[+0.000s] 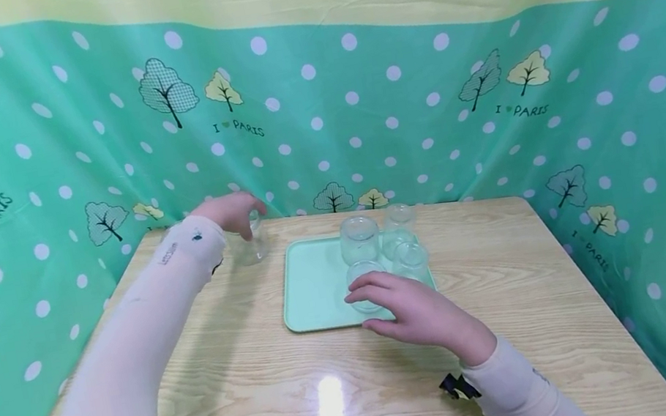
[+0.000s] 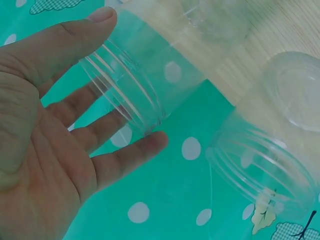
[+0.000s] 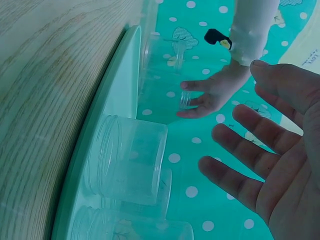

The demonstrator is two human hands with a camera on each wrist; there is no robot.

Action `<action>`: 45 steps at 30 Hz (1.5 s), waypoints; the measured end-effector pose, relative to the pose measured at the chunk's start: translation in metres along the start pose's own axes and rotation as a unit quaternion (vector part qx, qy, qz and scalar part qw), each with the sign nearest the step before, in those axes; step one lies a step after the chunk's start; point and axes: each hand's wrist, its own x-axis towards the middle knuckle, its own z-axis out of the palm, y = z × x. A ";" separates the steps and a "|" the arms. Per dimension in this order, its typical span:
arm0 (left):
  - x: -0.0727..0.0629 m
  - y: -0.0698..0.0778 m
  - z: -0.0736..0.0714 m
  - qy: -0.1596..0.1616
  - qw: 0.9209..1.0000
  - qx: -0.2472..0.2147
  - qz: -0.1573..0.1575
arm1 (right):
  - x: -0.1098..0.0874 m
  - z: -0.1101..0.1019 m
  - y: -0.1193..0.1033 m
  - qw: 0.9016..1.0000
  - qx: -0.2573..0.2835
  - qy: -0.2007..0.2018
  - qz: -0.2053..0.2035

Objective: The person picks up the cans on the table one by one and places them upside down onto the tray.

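My left hand (image 1: 232, 213) reaches to the back left of the table, its thumb and loosely spread fingers around the threaded neck of a clear jar (image 2: 172, 75). That jar stands mouth up; no firm grip shows. A second clear jar (image 2: 270, 145), also mouth up, is beside it in the left wrist view. My right hand (image 1: 414, 309) hovers over the front of a pale green tray (image 1: 317, 292), fingers apart and holding nothing. Several clear jars stand on the tray's right part; the nearest one (image 3: 132, 160) is mouth down, partly hidden by my right hand in the head view.
A light wooden table (image 1: 260, 399) carries the tray and jars. Green dotted cloth (image 1: 318, 121) hangs close behind the table and along both sides. Bright light reflects off the table's front.
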 end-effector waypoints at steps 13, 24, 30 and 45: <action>-0.004 0.000 -0.006 -0.007 1.000 0.017 0.012 | -0.001 0.001 0.002 1.000 -0.012 -0.002 0.002; -0.018 -0.008 -0.011 0.045 0.998 0.035 0.040 | 0.000 0.002 0.002 1.000 -0.016 0.001 0.000; -0.027 -0.014 -0.014 0.059 0.996 0.026 0.057 | 0.000 0.001 0.002 1.000 -0.016 0.002 0.001; -0.045 -0.017 -0.015 0.098 0.991 -0.026 0.088 | -0.001 0.003 0.003 1.000 -0.019 0.005 -0.003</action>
